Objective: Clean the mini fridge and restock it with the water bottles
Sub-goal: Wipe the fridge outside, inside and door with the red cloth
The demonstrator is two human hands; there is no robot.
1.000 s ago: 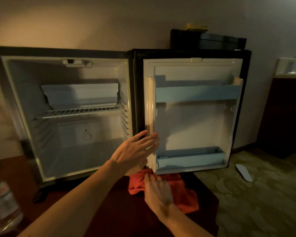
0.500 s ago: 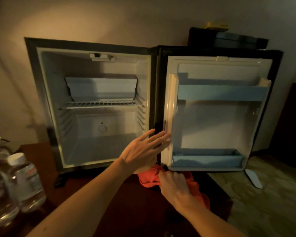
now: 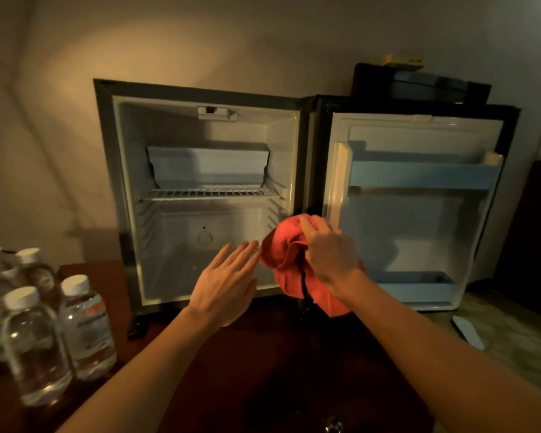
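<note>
Between the open cabinet and the swung-out door of the mini fridge, the person's right hand is now holding the red cloth up in the air, fingers curled over the bunched top while the rest hangs down toward the dark wooden table. Half a second ago that same cloth was lying on the table under the door's lower corner, with the right hand just pressing down onto it, so the pickup is what has just happened. The left hand is hovering just beside the cloth with its fingers straight and relaxed, gripping nothing; a moment earlier it was resting flat against the inner edge of the door, and it is no longer touching it.

Both the cabinet and the door shelves are standing bare, with only the wire rack inside. The water bottles are waiting in a cluster at the table's left edge, caps on, well apart from the fridge opening.

Judging from this, the cleaning stage is only beginning: the cloth is lifted and ready, but is not yet touching any inner surface. Wiping the interior looks like the likely next step, and restocking is still entirely ahead.
</note>
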